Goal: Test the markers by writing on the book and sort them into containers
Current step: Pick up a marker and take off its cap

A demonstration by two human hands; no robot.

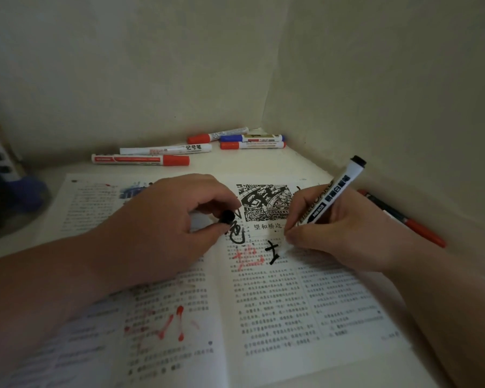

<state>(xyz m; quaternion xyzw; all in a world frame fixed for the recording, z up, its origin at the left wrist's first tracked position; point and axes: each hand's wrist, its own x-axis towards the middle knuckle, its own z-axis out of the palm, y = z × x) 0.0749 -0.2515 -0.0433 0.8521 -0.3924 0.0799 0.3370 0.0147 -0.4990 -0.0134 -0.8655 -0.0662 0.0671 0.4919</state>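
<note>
Black marker (331,197) uncapped, in right hand (333,233), 3 o'clock of the book's spine. Thumb and fingers pinch it tight low on the barrel, tail end tilted up toward 1 o'clock, tip down at the right page beside a fresh black stroke (272,252). Cannot tell if the tip actually touches the paper.

Left hand (165,219) rests on the left page near the spine, fingers curled, thumb and fingertips gripping the black cap (226,217).

Book (291,303) lies open flat on the white table (263,161), printed text on both pages, a black-and-white picture (263,203) at 12 o'clock of the right page. Red scribble (248,256) sits just left of the black stroke, and more red marks (163,323) at 7 o'clock on the left page.

At 12 o'clock beyond the book, near the wall corner, loose markers lie on the table: red-capped marker (140,160), white-bodied marker (165,149), second red-capped marker (217,134), blue-capped marker (252,138), third red-capped marker (252,145).

One more marker with a red end (403,219) lies at 3 o'clock along the wall, behind the right hand.

Dark blurred object (0,177) at 9 o'clock, cannot identify.
</note>
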